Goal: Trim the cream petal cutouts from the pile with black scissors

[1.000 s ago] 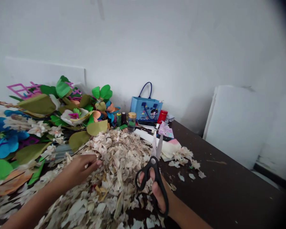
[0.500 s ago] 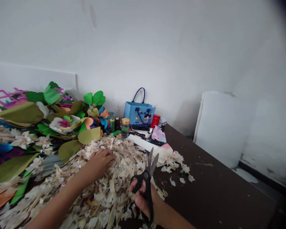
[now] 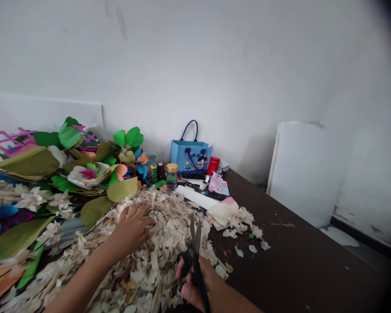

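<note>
My left hand (image 3: 133, 230) rests with fingers spread on a broad heap of cream, petal-like scraps (image 3: 169, 226). No object shows between its fingers. My right hand (image 3: 198, 278) grips black-handled scissors (image 3: 192, 261) by the finger loops. Their blades (image 3: 196, 232) point up and away from me over the right side of the heap, parted slightly at the tips. The heap spreads from the table's near edge back toward a glass jar with a gold lid (image 3: 171, 177).
Paper flowers and leaves (image 3: 94, 204) pile up at the left. At the back stand a blue bag (image 3: 190, 156), thread spools (image 3: 154, 174) and a red tin (image 3: 213, 165). A white roll (image 3: 197, 198) lies behind the heap. White boards (image 3: 303, 174) lean beyond the dark table (image 3: 280, 261).
My left hand has opened its fingers wider and shifted slightly left on the heap. The scissors have moved a little left and lower, with their blades closer together.
</note>
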Demonstrator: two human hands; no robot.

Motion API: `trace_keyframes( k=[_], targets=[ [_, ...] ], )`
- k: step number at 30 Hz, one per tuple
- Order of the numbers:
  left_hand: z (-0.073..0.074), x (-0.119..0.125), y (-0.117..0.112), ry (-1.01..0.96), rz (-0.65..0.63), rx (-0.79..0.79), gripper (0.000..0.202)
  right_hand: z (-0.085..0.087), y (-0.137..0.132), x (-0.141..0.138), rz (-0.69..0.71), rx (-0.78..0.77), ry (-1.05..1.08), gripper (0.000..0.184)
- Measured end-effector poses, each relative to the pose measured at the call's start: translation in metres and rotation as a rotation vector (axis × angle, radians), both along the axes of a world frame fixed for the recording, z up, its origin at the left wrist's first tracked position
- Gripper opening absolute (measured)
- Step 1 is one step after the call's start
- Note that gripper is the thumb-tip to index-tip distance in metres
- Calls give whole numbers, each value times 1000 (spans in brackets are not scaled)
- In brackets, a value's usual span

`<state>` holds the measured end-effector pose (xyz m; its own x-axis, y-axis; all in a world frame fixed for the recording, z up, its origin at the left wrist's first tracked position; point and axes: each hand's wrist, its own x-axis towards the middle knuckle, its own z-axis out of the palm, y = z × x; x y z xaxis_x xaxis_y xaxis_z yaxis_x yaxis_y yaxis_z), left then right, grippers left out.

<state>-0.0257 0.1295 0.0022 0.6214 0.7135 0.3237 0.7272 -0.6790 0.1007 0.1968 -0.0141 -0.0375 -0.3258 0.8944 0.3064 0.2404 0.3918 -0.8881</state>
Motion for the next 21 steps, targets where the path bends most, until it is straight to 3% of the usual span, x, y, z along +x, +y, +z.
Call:
trace_keyframes(
  k=[5,11,13,17,21],
  targets=[
    [-3,-4,2,-95,-28,-19,13,1,-1,-1,26,-12,-20,34],
    [22,-9,-16,-355,1,7,15,2,-7,-2,50,-106,-44,40],
    [29,-7,-28,-520,16,-93,18,7,-10,-2,41,-133,-94,41],
    [38,4,-56,-950,33,-452,21,19,-16,-5,21,-117,-181,40],
    [46,16,-75,-1028,98,-507,23,23,-16,-9,32,-85,-197,39]
  ],
)
